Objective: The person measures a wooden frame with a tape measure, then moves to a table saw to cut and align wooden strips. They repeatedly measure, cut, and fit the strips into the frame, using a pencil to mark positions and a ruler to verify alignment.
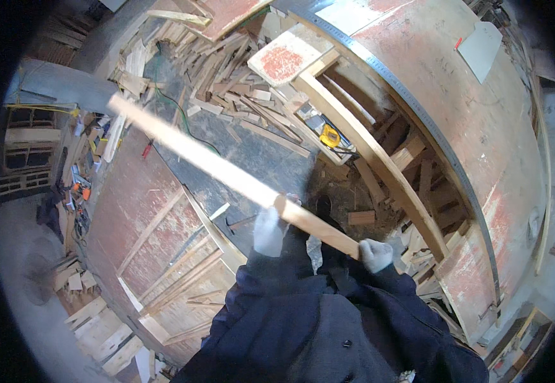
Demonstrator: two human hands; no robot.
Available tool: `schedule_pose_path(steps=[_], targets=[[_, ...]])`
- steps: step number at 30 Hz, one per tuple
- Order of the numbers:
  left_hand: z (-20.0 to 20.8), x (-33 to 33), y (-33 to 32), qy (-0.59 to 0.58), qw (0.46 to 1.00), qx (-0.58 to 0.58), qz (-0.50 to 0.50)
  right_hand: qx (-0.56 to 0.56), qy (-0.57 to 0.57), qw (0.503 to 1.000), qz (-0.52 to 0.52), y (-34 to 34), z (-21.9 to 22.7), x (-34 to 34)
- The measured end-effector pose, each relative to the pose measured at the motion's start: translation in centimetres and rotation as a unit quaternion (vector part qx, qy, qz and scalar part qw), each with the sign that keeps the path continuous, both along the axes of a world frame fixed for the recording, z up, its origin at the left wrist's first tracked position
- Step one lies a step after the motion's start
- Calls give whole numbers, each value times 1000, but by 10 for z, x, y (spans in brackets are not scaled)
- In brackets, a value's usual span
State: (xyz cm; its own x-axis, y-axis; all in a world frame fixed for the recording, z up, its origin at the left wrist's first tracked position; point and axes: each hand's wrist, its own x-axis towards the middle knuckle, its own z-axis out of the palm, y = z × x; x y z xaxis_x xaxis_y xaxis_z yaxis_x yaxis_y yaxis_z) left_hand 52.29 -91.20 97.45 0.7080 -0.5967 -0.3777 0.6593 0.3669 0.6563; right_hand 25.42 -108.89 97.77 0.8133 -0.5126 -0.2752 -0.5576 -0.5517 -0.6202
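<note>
A long pale wooden board (217,165) slants across the middle of the view, from the upper left down to the lower right, held up off the floor. My left hand (270,231), in a whitish glove, is closed around it a little past its middle. At its lower right end, my right hand (375,255), gloved the same way, grips the board too. The far end of the board is blurred and sticks out freely toward the upper left.
A worn reddish work table (130,210) with wood strips stands on the left. To the right is a large table (456,127) edged by a long metal ruler (411,96). A yellow tape measure (330,135) lies in a tray; offcuts (226,70) litter the floor ahead.
</note>
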Motion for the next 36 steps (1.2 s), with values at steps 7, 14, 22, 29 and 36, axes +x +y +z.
schedule_pose_path(steps=[7, 14, 22, 29, 36], targets=[[23, 2, 33, -36, 978, 105, 175, -41, -11, 969, 242, -23, -55, 87], [18, 1, 136, -167, 900, 281, 287, 5, 61, 977, 206, -31, -83, 156], [-1, -47, 249, -163, 822, 423, 345, -28, 92, 975, 200, -52, -89, 188], [-49, -149, 304, 72, 760, 617, 191, -44, 72, 954, 288, 9, -132, 167], [-60, -238, 304, -47, 791, 601, 108, 542, 228, 795, 149, 179, -141, 124]])
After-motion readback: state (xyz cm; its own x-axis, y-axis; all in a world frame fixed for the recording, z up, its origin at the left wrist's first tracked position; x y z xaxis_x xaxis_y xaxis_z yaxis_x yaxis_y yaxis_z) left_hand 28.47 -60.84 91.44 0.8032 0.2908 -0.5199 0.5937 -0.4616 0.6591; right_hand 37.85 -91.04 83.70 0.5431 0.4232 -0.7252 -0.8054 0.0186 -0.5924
